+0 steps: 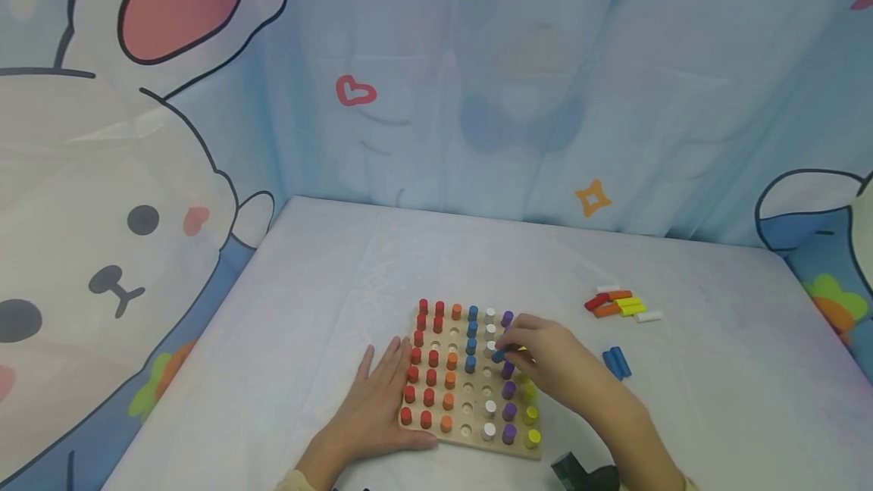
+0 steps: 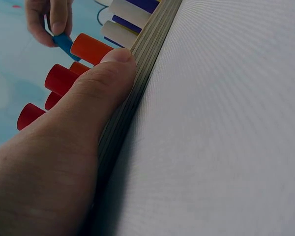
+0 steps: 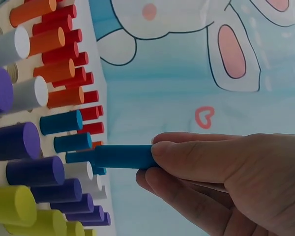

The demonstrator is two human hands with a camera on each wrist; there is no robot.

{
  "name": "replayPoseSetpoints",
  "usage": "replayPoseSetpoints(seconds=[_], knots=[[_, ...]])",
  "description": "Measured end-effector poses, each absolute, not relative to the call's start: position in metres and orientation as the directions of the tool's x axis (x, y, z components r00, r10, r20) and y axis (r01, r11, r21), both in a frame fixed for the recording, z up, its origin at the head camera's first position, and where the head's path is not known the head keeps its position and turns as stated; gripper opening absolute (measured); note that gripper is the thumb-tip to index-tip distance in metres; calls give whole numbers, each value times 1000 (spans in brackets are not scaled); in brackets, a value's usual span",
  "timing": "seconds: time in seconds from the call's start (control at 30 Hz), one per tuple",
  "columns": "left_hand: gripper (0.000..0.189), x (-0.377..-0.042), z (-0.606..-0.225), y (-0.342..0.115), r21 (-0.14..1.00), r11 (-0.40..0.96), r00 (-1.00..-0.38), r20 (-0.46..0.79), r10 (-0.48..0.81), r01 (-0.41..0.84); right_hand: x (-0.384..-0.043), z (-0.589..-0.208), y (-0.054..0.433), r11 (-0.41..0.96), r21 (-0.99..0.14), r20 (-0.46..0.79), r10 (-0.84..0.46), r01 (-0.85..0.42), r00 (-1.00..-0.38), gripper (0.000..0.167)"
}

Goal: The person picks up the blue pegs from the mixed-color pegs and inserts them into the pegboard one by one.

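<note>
A wooden pegboard (image 1: 477, 442) lies on the white table, holding upright red, orange, blue, white, purple and yellow pegs; several holes show bare. My left hand (image 1: 377, 408) rests along the board's left side with fingers straight, and its thumb (image 2: 110, 73) lies against the front edge beside an orange peg (image 2: 91, 48). Over the board's right half, my right hand (image 1: 552, 358) pinches a blue peg (image 3: 123, 156) between thumb and fingers. In the right wrist view that peg is held above the standing pegs, partly overlapping the blue row (image 3: 73, 142). The right hand hides some yellow pegs in the head view.
Loose red, orange, yellow and white pegs (image 1: 617, 303) lie in a pile right of the board. Two or so loose blue pegs (image 1: 617, 363) lie nearer. A dark object (image 1: 580, 473) sits at the front edge by the right forearm. A printed curtain (image 1: 436, 135) hangs behind the table.
</note>
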State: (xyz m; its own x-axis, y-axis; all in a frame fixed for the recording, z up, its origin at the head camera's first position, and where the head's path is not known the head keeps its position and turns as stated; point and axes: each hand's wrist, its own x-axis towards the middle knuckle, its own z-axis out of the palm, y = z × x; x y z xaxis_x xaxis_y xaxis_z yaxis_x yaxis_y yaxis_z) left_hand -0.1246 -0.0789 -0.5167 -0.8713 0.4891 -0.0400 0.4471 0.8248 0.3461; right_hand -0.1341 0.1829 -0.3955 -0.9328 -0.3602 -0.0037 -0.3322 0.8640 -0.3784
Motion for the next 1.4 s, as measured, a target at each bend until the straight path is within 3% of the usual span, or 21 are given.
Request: replayPoseSetpoints(seconds=[0.27,0.57,0.83,1.4], knots=[[129,-125,-516,-79,347,825,-871,-44,489,446,-130,-400,175,843,-356,21,-424,-403,-906,14],[129,-125,-516,-80,350,825,-871,-50,489,443,-130,-404,166,835,-381,-45,-446,-398,-894,10],[128,-125,-516,-80,349,824,-870,-48,491,445,-131,-413,161,773,-402,-6,-538,-491,-843,9],[129,-125,-517,-79,358,823,-873,-44,486,441,-130,-420,152,799,-400,-84,-519,-449,-851,7]])
